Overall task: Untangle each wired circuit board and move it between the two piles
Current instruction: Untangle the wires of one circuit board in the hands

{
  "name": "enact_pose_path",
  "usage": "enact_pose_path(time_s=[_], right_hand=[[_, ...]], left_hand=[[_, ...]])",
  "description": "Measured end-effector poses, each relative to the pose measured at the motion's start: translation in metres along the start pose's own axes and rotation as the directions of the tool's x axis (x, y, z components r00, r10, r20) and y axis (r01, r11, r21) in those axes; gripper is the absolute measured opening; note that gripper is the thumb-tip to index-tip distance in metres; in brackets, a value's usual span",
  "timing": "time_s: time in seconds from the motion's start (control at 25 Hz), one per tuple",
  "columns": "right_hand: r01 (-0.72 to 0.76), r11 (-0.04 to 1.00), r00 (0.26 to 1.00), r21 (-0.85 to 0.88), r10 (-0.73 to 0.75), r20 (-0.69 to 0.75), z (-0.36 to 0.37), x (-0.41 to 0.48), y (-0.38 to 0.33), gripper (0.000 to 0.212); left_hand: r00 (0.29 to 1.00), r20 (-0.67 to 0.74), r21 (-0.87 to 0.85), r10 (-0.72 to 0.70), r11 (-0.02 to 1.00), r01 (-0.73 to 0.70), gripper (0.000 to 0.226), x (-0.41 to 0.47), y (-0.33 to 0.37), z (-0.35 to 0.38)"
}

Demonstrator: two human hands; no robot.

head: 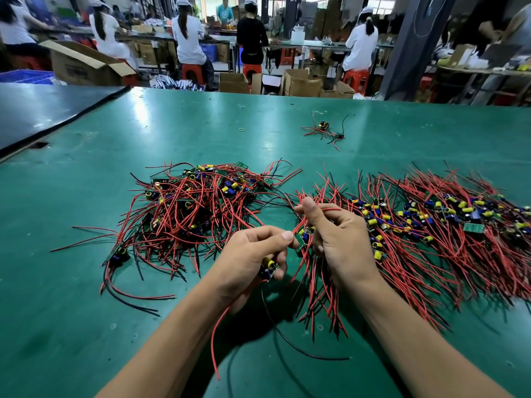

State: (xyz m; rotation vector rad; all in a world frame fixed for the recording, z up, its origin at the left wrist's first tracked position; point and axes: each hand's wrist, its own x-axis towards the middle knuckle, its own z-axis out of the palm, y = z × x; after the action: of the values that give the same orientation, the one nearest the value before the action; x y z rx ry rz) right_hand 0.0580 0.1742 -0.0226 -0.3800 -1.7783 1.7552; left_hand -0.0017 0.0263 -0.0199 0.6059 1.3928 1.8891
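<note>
Red leads are the trouble here: two boards hang between my hands and their wires cross. My left grip (250, 254) is curled round one wired circuit board (269, 268), yellow capacitor up, held low at centre frame above the desk (201, 130). Its red and black leads trail down toward the bottom edge. My right grip (339, 242) pinches a red wire (330, 209) between thumb and forefinger, with a second board (304, 236) tucked against its fingers, just beside my left thumb. Whether that pinched wire belongs to the second board or to the one in my left grip I cannot tell; the strands overlap too closely there.

To do this well, I judge, I should hold the left board steady and draw the pinched wire out along its own length, not sideways, so it slides through the crossing rather than tightening it. Pull on the insulation, never at the solder joint. If it snags, slacken and lift the loop over the capacitor.

The tangled pile (195, 208) sits left of centre. The combed pile (431, 225) lies at right, leads fanned toward the lower edge. The freed board likely goes on the latter, leads aligned with the rest. The dangling leads could hook either heap on the way, so lift high.
</note>
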Motion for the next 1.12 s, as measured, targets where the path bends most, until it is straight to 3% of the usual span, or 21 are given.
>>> enact_pose_path(time_s=[0.24,0.4,0.56,0.64,0.76,0.84,0.92,1.0,1.04,1.12], right_hand=[[-0.048,0.962,0.994,-0.268,0.071,0.078,-0.014,0.007,-0.003,0.024],[-0.238,0.966,0.963,0.095,0.223,0.153,-0.021,0.009,-0.010,0.027],[-0.238,0.969,0.967,-0.065,0.243,0.083,-0.022,0.010,-0.009,0.038],[-0.292,0.952,0.951,0.088,0.279,0.135,-0.022,0.012,-0.010,0.030],[-0.477,0.828,0.872,0.295,0.404,0.276,-0.015,0.009,-0.012,0.048],[-0.616,0.688,0.784,0.385,0.489,0.381,-0.007,0.003,-0.011,0.061],[-0.692,0.535,0.722,0.485,0.497,0.481,-0.002,-0.001,-0.011,0.055],[-0.702,0.465,0.711,0.539,0.490,0.504,-0.001,-0.002,-0.011,0.055],[-0.690,0.502,0.724,0.522,0.490,0.485,0.001,-0.002,-0.011,0.053],[-0.608,0.713,0.779,0.349,0.453,0.433,0.004,-0.006,-0.011,0.044]], left_hand=[[1.000,-0.016,0.163,0.001,0.987,0.002,0.016,-0.003,-0.004,-0.001],[0.999,-0.034,0.122,0.002,0.993,0.002,0.015,-0.003,-0.002,-0.004],[0.997,-0.079,0.133,-0.007,0.991,0.017,0.017,-0.003,-0.003,-0.002],[0.993,-0.114,0.115,-0.010,0.993,0.024,0.016,-0.003,-0.003,-0.001],[0.989,-0.149,0.056,0.006,0.998,0.002,0.015,-0.004,-0.002,0.001],[0.985,-0.170,0.025,0.030,0.999,-0.026,0.014,-0.005,-0.002,0.002],[0.982,-0.188,-0.006,0.035,0.999,-0.036,0.015,-0.005,0.000,0.002],[0.976,-0.212,-0.039,0.042,0.998,-0.051,0.017,-0.004,0.001,0.002],[0.973,-0.227,-0.052,0.049,0.997,-0.063,0.018,-0.003,0.001,0.002],[0.967,-0.245,-0.031,0.064,0.997,-0.074,0.018,-0.001,0.001,0.001]])
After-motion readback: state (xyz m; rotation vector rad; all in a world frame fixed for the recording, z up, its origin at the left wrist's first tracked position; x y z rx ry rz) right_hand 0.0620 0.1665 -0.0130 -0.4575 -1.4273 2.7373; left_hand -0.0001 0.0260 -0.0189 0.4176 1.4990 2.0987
